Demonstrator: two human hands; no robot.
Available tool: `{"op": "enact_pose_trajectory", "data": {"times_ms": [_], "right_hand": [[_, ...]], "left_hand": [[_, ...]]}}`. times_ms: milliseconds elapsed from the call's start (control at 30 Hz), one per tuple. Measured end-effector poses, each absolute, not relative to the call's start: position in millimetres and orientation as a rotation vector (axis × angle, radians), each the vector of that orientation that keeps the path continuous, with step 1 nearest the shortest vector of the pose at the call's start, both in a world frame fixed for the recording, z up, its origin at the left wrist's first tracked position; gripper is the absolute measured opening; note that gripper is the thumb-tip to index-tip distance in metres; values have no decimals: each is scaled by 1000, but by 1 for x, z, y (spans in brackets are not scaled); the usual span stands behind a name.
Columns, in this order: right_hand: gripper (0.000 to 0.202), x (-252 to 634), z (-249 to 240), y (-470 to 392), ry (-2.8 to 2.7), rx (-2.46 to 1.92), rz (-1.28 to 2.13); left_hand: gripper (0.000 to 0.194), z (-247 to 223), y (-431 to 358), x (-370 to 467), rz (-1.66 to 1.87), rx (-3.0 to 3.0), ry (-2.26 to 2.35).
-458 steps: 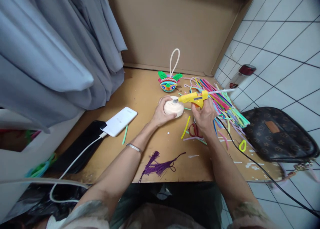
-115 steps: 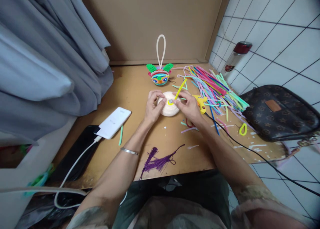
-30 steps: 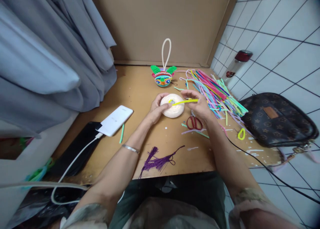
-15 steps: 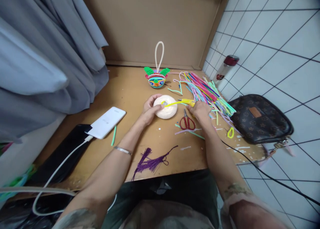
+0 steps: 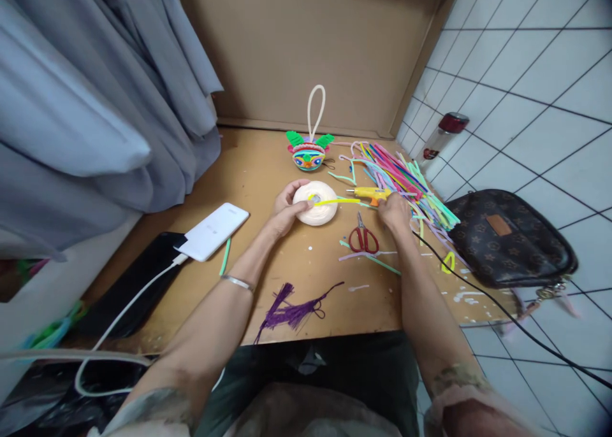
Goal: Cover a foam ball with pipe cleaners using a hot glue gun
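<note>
My left hand (image 5: 289,209) grips a round white roll (image 5: 315,215) by its left side, thumb on top. A yellow strip (image 5: 337,201) runs from the roll's middle out past its right edge. Closed round the handle of a yellow glue gun (image 5: 370,193) is my right hand (image 5: 394,211); the nozzle points left, just above the strip's free end. Red-handled scissors (image 5: 363,238) lie below the gun. Behind the roll sits a colourful animal-head ornament (image 5: 308,155) with green ears and a white loop.
Many coloured pipe cleaners (image 5: 406,179) lie at the right, near a brown bag (image 5: 511,236) and a bottle (image 5: 444,137). A purple tassel (image 5: 291,313) is at the front. A white power bank (image 5: 217,231) with a cable lies left, beside a black case (image 5: 129,290).
My right hand has drawn the glue gun to the right, away from the roll. The yellow strip now sticks out straight to the right. The whole view has shifted slightly.
</note>
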State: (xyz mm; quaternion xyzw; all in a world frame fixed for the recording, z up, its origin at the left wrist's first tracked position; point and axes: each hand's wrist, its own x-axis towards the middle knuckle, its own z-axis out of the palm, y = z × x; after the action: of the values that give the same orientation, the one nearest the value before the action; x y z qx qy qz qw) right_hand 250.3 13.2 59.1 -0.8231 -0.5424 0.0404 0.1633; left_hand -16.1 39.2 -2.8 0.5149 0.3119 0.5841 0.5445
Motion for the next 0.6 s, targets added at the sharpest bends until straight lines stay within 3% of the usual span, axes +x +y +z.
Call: {"op": "enact_pose_trajectory", "data": {"times_ms": [267, 600], "right_hand": [[44, 255, 70, 14, -1210, -2032, 174], [31, 243, 75, 13, -1470, -1428, 320]], "left_hand": [[76, -5, 31, -9, 1407, 1259, 791], [80, -7, 29, -2, 1415, 1265, 811]]}}
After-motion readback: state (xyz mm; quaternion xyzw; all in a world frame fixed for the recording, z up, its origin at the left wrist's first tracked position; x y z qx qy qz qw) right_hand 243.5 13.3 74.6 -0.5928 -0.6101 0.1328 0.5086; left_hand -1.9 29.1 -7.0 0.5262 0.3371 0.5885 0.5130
